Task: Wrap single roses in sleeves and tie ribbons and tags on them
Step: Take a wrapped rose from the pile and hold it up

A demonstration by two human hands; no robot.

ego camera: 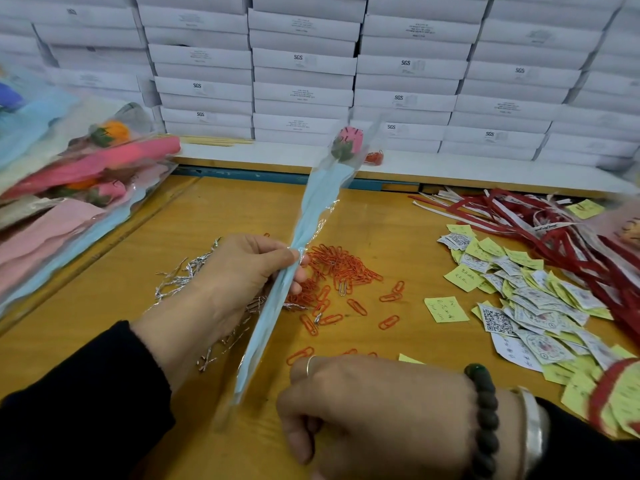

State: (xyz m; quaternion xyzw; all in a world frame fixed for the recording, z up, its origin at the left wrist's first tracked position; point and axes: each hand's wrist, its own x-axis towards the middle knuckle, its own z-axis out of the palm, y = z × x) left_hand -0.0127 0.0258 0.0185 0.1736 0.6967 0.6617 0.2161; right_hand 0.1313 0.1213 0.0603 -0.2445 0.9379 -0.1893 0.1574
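Observation:
A single pink rose (pixel 348 142) sits in a clear and pale blue sleeve (pixel 313 209). My left hand (pixel 242 271) grips the gathered sleeve at its middle and holds it tilted up over the table. Near the front edge my right hand (pixel 367 410) has its fingers curled, close to the sleeve's lower end; whether it holds anything is hidden. Red and white ribbons (pixel 540 220) lie at the right. Yellow and printed paper tags (pixel 526 296) are scattered beside them. Silver twist ties (pixel 187 275) lie behind my left hand.
Orange paper clips (pixel 339 268) are strewn mid-table on the yellow tabletop (pixel 381 216). A pile of wrapped flowers and sleeves (pixel 76 181) fills the left. White boxes (pixel 304 64) are stacked along the back. A bundle of tags (pixel 620 393) lies at the right edge.

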